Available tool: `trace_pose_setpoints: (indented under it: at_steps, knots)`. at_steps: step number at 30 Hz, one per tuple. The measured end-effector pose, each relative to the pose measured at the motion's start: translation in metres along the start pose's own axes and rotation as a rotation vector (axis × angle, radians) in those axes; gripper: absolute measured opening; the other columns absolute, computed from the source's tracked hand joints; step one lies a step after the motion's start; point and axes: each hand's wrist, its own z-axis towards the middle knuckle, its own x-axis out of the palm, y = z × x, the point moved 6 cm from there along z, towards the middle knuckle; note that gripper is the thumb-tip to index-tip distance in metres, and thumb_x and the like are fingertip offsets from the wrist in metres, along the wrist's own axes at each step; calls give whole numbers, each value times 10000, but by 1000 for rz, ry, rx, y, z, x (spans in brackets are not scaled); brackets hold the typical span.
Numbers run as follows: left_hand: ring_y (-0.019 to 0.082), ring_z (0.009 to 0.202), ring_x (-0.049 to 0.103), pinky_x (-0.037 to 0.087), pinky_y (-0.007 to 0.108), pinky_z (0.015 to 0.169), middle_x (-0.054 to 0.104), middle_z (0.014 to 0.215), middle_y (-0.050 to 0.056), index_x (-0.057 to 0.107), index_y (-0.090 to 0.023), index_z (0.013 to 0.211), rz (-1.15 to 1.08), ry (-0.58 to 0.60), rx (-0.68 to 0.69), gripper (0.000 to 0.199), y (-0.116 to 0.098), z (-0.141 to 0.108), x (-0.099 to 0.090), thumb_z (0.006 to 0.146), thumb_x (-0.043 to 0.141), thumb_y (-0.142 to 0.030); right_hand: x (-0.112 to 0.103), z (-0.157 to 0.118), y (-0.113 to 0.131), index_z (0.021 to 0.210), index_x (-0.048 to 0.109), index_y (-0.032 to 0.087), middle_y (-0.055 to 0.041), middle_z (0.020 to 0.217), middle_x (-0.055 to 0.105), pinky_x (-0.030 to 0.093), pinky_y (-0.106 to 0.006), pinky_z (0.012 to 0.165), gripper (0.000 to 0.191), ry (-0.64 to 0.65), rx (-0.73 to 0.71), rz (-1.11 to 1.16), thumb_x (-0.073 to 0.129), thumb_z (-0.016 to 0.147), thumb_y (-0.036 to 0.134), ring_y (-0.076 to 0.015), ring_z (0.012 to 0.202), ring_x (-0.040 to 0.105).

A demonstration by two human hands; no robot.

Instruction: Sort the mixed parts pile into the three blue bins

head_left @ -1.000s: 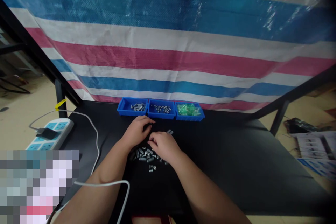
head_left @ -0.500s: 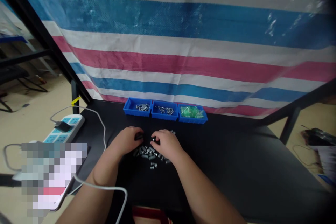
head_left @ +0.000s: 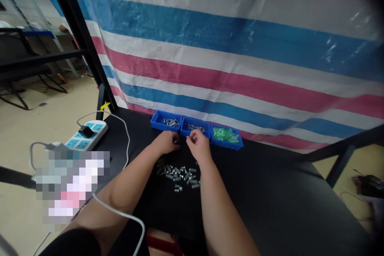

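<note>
My left hand (head_left: pixel 167 142) is at the front of the left blue tray (head_left: pixel 155 121), its fingers curled together; what they hold, if anything, is too small to name. At the front edge of the middle blue tray (head_left: pixel 184 131), my right hand (head_left: pixel 198 142) has its thumb and fingertips pinched, with their contents unclear. Grey metal pieces lie in the left tray and small screws in the middle one. Nearer me, a loose pile of metal cylinders and screws (head_left: pixel 177 173) is spread on the black table (head_left: pixel 258 192).
The right blue tray (head_left: pixel 227 143) holds green and clear plastic packets. A white power strip (head_left: pixel 93 136) with a black plug and white cables lies at the left, beside a pixelated area. A striped sheet (head_left: pixel 210 76) hangs behind the table.
Both hands have moved forward from the pile to the trays, leaving more of the pile in sight. The camera view has turned slightly left.
</note>
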Motion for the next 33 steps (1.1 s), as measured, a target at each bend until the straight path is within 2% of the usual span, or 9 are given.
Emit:
trace_pose_setpoints:
  at_steps: [3, 8, 14, 17, 21, 23, 26, 29, 33]
  knots:
    - [157, 661, 622, 472, 264, 628, 697, 768, 14, 711, -194, 922, -216, -105, 45, 170, 8, -4, -3, 782, 668, -281, -4, 2, -6, 825, 566, 214, 53, 626, 512, 437, -232, 585, 104, -115, 0, 71, 587, 850, 312, -120, 553, 512]
    - [121, 681, 631, 496, 234, 632, 685, 893, 19, 646, -181, 992, -558, -170, 99, 244, 12, -9, -8, 801, 707, -321, -7, -7, -8, 921, 624, 198, 1, 728, 626, 512, -247, 627, 152, -146, -26, 163, 621, 854, 335, -141, 640, 597]
    - [146, 791, 667, 539, 262, 732, 695, 980, 54, 628, -176, 998, -709, -487, 14, 314, 20, -10, -27, 801, 750, -387, -20, -10, 0, 1080, 681, 191, -59, 923, 704, 583, -304, 779, 219, -224, -110, 181, 612, 891, 277, -165, 777, 676]
    - [171, 826, 696, 568, 302, 787, 727, 964, 72, 655, -158, 994, -782, -564, -64, 367, 28, -8, -29, 769, 786, -416, -18, -9, 0, 1164, 682, 194, -88, 1020, 723, 591, -325, 826, 283, -195, -120, 190, 605, 905, 276, -185, 877, 702]
    - [235, 1013, 728, 572, 381, 929, 744, 1127, 124, 663, -146, 1120, -973, -548, -35, 505, 27, -6, -30, 737, 821, -435, -22, -11, 5, 1347, 598, 199, -119, 1172, 716, 591, -331, 811, 450, -194, -133, 206, 612, 903, 276, -203, 963, 710]
    - [235, 991, 737, 584, 381, 902, 749, 1107, 117, 669, -149, 1097, -1022, -552, 8, 447, 22, -8, -34, 771, 798, -427, -32, -15, 13, 1277, 640, 203, -96, 1072, 735, 577, -322, 774, 369, -261, -164, 170, 594, 915, 264, -188, 868, 702]
    - [191, 801, 734, 593, 326, 754, 752, 939, 72, 676, -156, 981, -992, -536, 48, 307, 15, -13, -39, 819, 752, -405, -47, -20, 23, 1044, 703, 204, -53, 877, 717, 542, -298, 706, 182, -351, -196, 99, 583, 918, 261, -171, 732, 657]
    - [155, 701, 683, 551, 283, 674, 734, 869, 52, 685, -167, 938, -796, -451, 112, 225, 7, -17, -41, 849, 708, -373, -54, -19, 21, 928, 691, 201, -16, 729, 664, 492, -268, 614, 147, -343, -144, 65, 568, 920, 280, -148, 608, 593]
    - [182, 791, 675, 525, 291, 732, 731, 896, 51, 724, -198, 976, -355, -206, 255, 180, -7, -18, -31, 853, 664, -314, -60, -14, -3, 886, 690, 205, 35, 582, 577, 433, -252, 556, 138, -233, 24, -28, 571, 890, 276, -130, 504, 522]
